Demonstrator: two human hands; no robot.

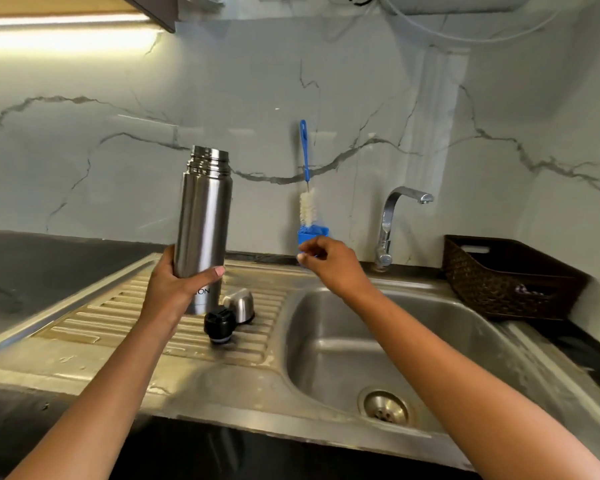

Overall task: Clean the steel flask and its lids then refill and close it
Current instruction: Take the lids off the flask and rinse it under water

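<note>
— Over the drainboard [118, 327], left of the basin of the sink [222, 386], what does the left hand [174, 285] hold?
— The steel flask [203, 223], upright. Fingers and thumb wrap round its lower body. It is a brushed silver cylinder with an open mouth and a bare threaded neck. The dark lettering near its base is partly hidden by the hand.
— And its lids?
— Both lie on the drainboard ribs just beside the flask's base. The black inner lid [219, 323] is nearer the front edge, and the steel cup lid [239, 304] is right behind it.
— The right hand [329, 261]?
— Raised near the sink's back edge, fingers loosely curled in front of a blue holder [313, 233] with a bottle brush [305, 178] standing in it. Whether they touch the holder, I cannot tell.
— Anything else?
— A tap [392, 220] at the back edge, and a wicker basket [510, 278] on the table right of the sink.
</note>
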